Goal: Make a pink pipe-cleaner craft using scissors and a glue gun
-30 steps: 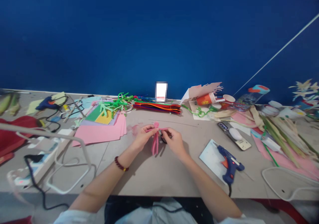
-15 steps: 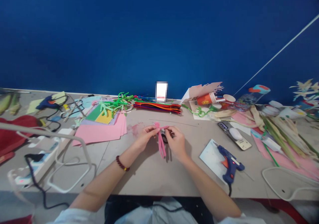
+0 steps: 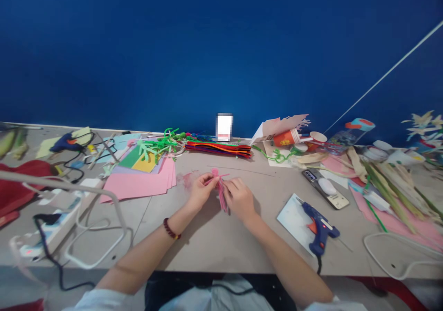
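At the middle of the grey table (image 3: 214, 242) both my hands pinch a small bundle of pink pipe cleaners (image 3: 220, 188). My left hand (image 3: 200, 190) grips the bundle's upper end from the left, fingers closed on it. My right hand (image 3: 239, 198) is closed round the strands from the right, its fingers pressed against them and touching my left fingertips. The loose pink ends hang down between the two hands towards the tabletop. A dark bead bracelet sits on my left wrist.
A blue glue gun (image 3: 320, 230) lies on a card right of my hands, with a phone (image 3: 324, 187) behind it. Coloured pipe cleaners (image 3: 218, 148) and pink paper sheets (image 3: 141, 182) lie at the back. A power strip and cables (image 3: 51, 230) are at left, dried leaves (image 3: 391, 182) at right.
My right hand has moved left and closed over the pink strands, bringing both hands together. The hanging ends, spread earlier, are now gathered tighter and shorter between the hands.
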Motion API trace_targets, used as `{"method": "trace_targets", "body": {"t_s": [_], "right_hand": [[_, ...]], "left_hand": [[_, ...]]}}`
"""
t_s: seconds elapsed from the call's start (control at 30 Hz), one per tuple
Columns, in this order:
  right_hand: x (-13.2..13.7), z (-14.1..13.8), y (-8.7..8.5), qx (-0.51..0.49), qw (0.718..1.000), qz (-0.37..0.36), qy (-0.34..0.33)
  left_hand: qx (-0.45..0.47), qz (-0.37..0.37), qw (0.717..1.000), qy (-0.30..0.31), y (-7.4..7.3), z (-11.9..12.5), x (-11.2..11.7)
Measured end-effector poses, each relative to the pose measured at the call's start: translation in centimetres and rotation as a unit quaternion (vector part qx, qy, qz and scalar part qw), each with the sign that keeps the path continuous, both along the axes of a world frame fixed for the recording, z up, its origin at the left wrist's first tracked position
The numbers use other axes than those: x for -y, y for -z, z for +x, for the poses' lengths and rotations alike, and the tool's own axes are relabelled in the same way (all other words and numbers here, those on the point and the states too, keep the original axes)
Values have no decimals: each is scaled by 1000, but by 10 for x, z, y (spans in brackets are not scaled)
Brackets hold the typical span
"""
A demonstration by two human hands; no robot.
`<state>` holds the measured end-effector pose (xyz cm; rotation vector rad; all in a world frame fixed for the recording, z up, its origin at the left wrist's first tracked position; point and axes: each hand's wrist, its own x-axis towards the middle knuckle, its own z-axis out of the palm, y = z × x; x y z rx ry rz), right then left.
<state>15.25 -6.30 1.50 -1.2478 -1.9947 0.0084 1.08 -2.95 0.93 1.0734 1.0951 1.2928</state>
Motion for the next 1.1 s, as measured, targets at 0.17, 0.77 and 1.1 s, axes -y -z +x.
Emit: {"method": "trace_targets", "body": {"t_s": [0.17,0.77,1.1], "right_hand": [[-1,4,-3,25,999,34,-15],[-15,17,-9,-276,951,-136,2],[-22,17,0,-488,730,-467,-108]], "left_hand": [[-117,79,989,-37,1,-3,-3],[-144,110,977,114,-20,-10,7],[-24,18,997,75,-15,-6,7]]}}
